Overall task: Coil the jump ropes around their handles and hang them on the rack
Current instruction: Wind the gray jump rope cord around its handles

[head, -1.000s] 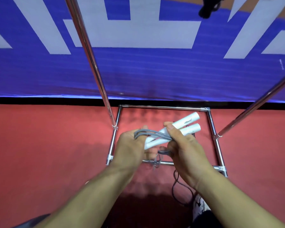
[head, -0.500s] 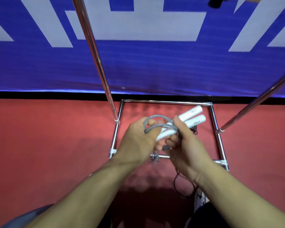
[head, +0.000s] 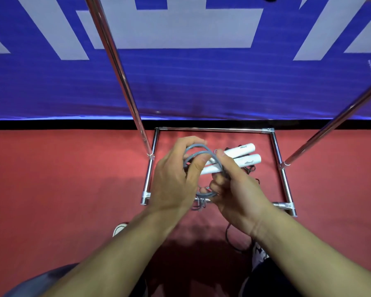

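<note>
Two white handles (head: pixel 240 158) are held side by side above the rack base (head: pixel 214 130), their free ends pointing away from the person. The right hand (head: pixel 238 189) is closed around the handles near their middle, its grip tight on them. A loop of grey rope (head: pixel 198 152) is pinched in the curled fingers of the left hand (head: pixel 174 179), just beside the handles, and is carried over them. More grey rope hangs below both hands, over the near bar of the rack base. A dark cord (head: pixel 234 239) lies on the red floor (head: pixel 62 179) nearer the person than the rack base.
</note>
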{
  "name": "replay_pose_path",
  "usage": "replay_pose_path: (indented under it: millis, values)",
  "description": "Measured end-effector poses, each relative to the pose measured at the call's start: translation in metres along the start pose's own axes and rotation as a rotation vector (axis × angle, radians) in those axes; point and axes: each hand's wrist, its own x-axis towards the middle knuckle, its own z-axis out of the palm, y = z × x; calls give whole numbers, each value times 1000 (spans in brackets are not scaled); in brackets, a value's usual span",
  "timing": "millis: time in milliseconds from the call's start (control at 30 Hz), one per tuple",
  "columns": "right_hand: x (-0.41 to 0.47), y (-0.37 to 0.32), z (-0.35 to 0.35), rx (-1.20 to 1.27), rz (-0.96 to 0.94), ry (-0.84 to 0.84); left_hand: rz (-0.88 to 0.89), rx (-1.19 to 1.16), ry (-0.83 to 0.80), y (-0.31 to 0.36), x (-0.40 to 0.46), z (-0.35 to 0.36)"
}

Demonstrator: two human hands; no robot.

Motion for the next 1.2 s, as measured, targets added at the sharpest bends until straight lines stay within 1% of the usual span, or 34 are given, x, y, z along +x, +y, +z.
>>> replay_pose_path:
  millis: [100, 200, 267, 333, 367, 433, 500, 533, 600, 633, 700, 733, 833, 900, 967, 1033, 1100, 1133, 1200]
  values:
    - [-3, 3, 1, -78, -27, -53, -65, -75, -1, 6, -2, 4]
    - [-5, 4, 1, -179, -130, -99, -175, -108, 21, 4, -1, 5]
    - [-6, 3, 0, -362, -214, -103, -248, -125, 7, 2, 3, 5]
    - [-11, 0, 1, -597, -293, -91, -344, -192, -8, 2, 6, 4]
    - [-13, -1, 1, -678, -338, -89, -391, -237, -14, 2, 7, 3]
    - [-13, -2, -1, -772, -395, -111, -446, -300, -38, 4, 8, 1]
    - [-10, -1, -7, -881, -424, -129, -458, -357, -48, 6, 9, 0]
    - [-10, -1, -9, -954, -450, -152, -462, -390, -43, 7, 9, -1]
    - [-9, 4, -13, -1127, -522, -255, -488, -431, -19, 7, 11, -3]
    - [-8, 7, -16, -1199, -556, -306, -507, -437, -5, 7, 13, -6]
    - [-3, 11, -20, -1292, -593, -350, -537, -415, 15, 6, 15, -11]
    - [1, 12, -24, -1335, -630, -346, -546, -397, 15, 4, 16, -13]
    - [11, 14, -36, -1426, -808, -253, -601, -384, -17, 2, 15, -16]
    - [16, 13, -41, -1440, -864, -205, -654, -443, -35, 3, 15, -17]
    - [19, 12, -44, -1471, -909, -180, -707, -548, -99, 5, 15, -20]
    - [21, 11, -46, -1428, -921, -188, -747, -565, -244, 7, 14, -24]
    - [19, 3, -43, -1267, -806, -171, -745, -487, -416, 7, 11, -29]
    - [18, -1, -41, -1219, -786, -140, -727, -433, -491, 7, 9, -30]
    - [16, -9, -40, -1222, -833, -114, -685, -340, -596, 8, 7, -33]
